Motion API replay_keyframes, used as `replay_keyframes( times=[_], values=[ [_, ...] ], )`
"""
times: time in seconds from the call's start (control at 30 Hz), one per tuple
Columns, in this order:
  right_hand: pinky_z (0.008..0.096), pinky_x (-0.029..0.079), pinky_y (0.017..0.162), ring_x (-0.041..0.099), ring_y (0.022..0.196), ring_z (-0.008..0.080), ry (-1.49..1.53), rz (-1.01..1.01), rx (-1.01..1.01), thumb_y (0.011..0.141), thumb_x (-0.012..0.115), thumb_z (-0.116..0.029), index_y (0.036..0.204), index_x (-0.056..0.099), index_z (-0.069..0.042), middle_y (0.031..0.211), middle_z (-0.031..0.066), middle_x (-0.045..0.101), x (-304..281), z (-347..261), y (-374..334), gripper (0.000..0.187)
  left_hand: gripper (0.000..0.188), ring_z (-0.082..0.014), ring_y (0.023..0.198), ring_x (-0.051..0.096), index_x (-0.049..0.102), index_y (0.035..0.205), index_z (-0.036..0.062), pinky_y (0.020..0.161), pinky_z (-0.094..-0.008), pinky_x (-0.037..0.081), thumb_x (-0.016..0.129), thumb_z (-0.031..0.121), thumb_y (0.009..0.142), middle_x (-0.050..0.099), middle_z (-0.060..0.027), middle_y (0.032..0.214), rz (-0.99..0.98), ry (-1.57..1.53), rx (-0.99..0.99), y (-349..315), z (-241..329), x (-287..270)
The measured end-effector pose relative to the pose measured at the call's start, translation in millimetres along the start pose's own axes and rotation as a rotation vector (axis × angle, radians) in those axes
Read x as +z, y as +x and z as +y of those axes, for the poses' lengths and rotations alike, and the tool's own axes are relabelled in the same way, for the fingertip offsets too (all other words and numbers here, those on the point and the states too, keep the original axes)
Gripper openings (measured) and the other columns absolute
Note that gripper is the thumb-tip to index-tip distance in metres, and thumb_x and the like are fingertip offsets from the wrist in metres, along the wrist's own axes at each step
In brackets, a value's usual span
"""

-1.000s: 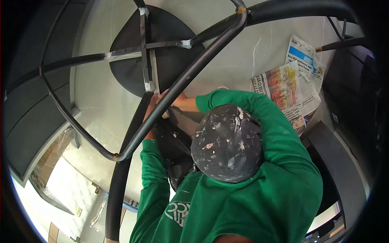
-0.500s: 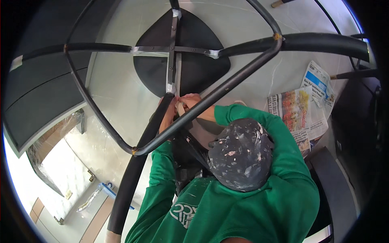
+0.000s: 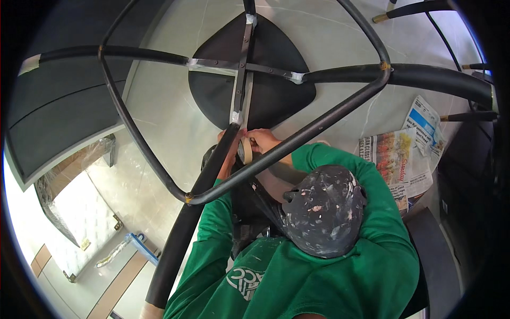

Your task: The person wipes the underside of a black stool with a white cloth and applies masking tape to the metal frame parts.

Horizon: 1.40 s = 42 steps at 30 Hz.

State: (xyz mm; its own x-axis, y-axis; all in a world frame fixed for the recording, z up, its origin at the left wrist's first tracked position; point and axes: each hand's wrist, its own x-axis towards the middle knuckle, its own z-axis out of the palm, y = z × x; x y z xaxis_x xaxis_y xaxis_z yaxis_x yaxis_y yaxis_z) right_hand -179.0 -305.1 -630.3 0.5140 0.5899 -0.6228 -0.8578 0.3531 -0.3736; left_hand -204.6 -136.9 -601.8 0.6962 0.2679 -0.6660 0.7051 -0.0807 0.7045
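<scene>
An upturned stool fills the upper view, with a dark seat (image 3: 276, 101), a metal cross brace (image 3: 241, 69), black tubular legs (image 3: 183, 234) and a bent ring rail (image 3: 297, 133). Pale tape (image 3: 237, 117) wraps the brace beside the near leg. At that joint my left hand (image 3: 227, 159), partly behind the leg, is closed around a beige roll of masking tape (image 3: 247, 151). My right hand (image 3: 264, 140) comes from the other side, its fingers pinched at the roll's upper edge against the tape. Part of its fingertips is hidden.
Newspaper sheets (image 3: 396, 157) lie on the pale floor at the right. More black furniture legs (image 3: 419, 9) stand at upper right. A dark panel (image 3: 69, 106) and a plastic-wrapped piece (image 3: 79, 159) are at left. A dark, paint-spattered rounded form (image 3: 324, 212) sits between my arms.
The whole view has shifted, with the stool now slightly farther right and lower. My right hand has drawn a little apart from my left, and the tape roll shows more fully.
</scene>
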Motion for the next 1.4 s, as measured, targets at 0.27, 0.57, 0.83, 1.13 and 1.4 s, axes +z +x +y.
replay_keyframes(
  times=[0.27,0.57,0.83,1.13,1.4],
  values=[
    [0.0406,0.056,0.082,0.068,0.086,0.0220,-0.157,-0.134,0.183,0.101,0.053,-0.013,0.105,0.065,-0.003,0.097,0.0096,0.069,-61,37,44,0.016,0.028,-0.0125,0.085,0.064,0.070,0.108,0.0042,0.078,-0.0305,0.048,0.068,0.031,0.100,0.069,-0.0010,0.093,-0.011,-0.065,-0.159,-25,56,54],
    [0.0410,0.055,0.057,0.063,0.062,0.0276,-0.285,-0.055,0.135,0.100,0.047,-0.013,0.095,0.061,0.000,0.080,0.0137,0.065,-68,47,74,0.020,0.029,-0.0173,0.086,0.069,0.077,0.102,0.0013,0.083,-0.0328,0.051,0.070,0.030,0.098,0.075,-0.0074,0.092,0.013,0.194,0.012,-28,67,56],
    [0.0353,0.048,0.047,0.057,0.051,0.0220,-0.285,-0.159,0.211,0.099,0.049,-0.015,0.082,0.060,-0.003,0.066,0.0099,0.060,-63,32,62,0.023,0.034,-0.0233,0.081,0.072,0.072,0.127,0.0150,0.079,-0.0336,0.055,0.074,0.018,0.093,0.075,-0.0093,0.089,0.005,0.683,0.374,-23,24,38],
    [0.0322,0.052,0.075,0.063,0.084,0.0151,-0.581,-0.322,-0.090,0.095,0.067,-0.018,0.111,0.072,-0.006,0.100,0.0087,0.074,-103,35,33,0.021,0.013,-0.0058,0.074,0.063,0.071,0.097,0.0055,0.066,-0.0229,0.049,0.072,0.018,0.101,0.071,0.0001,0.086,-0.068,0.009,0.074,-18,25,67],
    [0.0431,0.064,0.083,0.072,0.090,0.0230,0.229,-0.186,0.414,0.104,0.063,-0.021,0.120,0.065,0.000,0.108,0.0112,0.070,-67,-24,-71,0.027,0.016,-0.0083,0.083,0.065,0.069,0.106,0.0010,0.074,-0.0240,0.052,0.073,0.015,0.099,0.072,-0.0036,0.093,-0.025,-0.102,0.245,-85,37,85]
  ],
)
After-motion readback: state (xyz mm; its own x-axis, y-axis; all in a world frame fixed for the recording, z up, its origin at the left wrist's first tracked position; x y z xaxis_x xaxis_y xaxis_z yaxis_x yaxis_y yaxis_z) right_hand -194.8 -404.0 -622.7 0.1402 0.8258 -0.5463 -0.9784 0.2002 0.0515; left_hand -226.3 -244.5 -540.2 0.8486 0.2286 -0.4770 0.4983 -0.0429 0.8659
